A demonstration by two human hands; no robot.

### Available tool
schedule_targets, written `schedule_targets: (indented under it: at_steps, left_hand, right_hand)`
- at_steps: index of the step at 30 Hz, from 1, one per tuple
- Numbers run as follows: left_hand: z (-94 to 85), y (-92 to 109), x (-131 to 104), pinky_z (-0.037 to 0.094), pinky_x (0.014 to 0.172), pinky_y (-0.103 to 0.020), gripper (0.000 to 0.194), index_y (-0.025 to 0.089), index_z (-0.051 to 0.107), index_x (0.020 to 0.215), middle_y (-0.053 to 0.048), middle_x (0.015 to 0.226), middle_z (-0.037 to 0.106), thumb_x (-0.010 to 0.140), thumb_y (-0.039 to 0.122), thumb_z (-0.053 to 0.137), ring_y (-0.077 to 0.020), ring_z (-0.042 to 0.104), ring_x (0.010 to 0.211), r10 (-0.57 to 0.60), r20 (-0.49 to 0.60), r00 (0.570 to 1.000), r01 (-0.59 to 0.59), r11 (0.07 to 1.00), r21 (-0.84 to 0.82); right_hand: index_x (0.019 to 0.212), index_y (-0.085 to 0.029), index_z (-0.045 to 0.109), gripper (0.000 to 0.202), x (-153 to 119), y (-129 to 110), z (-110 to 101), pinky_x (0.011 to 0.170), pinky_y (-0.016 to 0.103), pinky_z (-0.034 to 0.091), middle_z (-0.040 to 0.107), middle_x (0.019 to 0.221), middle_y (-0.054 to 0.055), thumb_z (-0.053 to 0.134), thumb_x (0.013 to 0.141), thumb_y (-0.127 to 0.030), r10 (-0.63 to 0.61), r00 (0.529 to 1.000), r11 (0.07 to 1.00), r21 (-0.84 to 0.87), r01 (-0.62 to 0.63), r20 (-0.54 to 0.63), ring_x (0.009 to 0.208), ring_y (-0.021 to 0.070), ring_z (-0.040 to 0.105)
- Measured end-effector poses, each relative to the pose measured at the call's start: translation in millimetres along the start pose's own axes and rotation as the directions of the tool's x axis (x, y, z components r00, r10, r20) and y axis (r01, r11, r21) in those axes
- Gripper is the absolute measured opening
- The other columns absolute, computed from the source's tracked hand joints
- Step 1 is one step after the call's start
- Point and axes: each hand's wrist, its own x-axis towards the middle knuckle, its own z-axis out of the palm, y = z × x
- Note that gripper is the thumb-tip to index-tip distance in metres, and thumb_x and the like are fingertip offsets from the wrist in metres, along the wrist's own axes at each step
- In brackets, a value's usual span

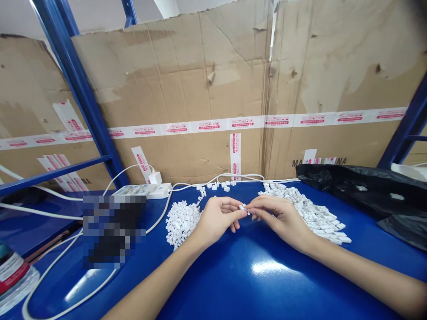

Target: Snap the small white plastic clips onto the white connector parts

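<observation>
A small white piece point(243, 207) is pinched between the fingertips of both hands, above the blue table. My left hand point(218, 218) grips it from the left with thumb and fingers. From the right, my right hand point(282, 215) closes thumb and index finger on the same piece; its finer parts are too small to tell. Beside my left hand lies a pile of small white pieces point(182, 222). Behind and right of my right hand spreads a heap of longer white pieces point(310, 211). Several loose white pieces point(227, 186) lie near the back edge.
A white power strip point(133, 191) with a plug and cables stands at the back left, beside a pixelated dark object point(113, 231). A bottle point(15, 280) is at the left edge. Black plastic point(360, 191) lies back right. Cardboard point(200, 89) and blue frame posts point(83, 93) border the table.
</observation>
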Motion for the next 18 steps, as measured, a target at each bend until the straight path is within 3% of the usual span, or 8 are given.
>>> schedule_targets:
  at_steps: [10,18]
  left_hand:
    - [2.0,-1.6,-0.1,0.045,0.040,-0.020,0.043,0.008,0.071,0.086,-0.007,0.069,0.072,0.061,0.037,0.091,-0.0091,0.057,0.044,-0.030,-0.010,0.999,0.030,0.999,-0.012]
    - [2.4,-5.5,0.5,0.046,0.041,-0.021,0.039,0.008,0.070,0.086,-0.005,0.068,0.070,0.065,0.036,0.087,-0.0098,0.058,0.044,-0.030,-0.023,0.999,0.030,1.000,0.003]
  right_hand:
    - [0.094,-0.023,0.075,0.021,0.9,-0.1,0.1,0.069,0.029,0.051,0.071,0.085,0.003,0.056,0.102,-0.028,0.026,1.000,0.999,0.028,-0.027,0.010,0.076,0.0159,0.065]
    - [0.095,-0.022,0.074,0.017,0.5,6.6,5.2,0.073,0.028,0.051,0.070,0.087,0.003,0.058,0.101,-0.022,-0.041,0.999,0.999,-0.013,0.041,-0.002,0.078,0.0148,0.065]
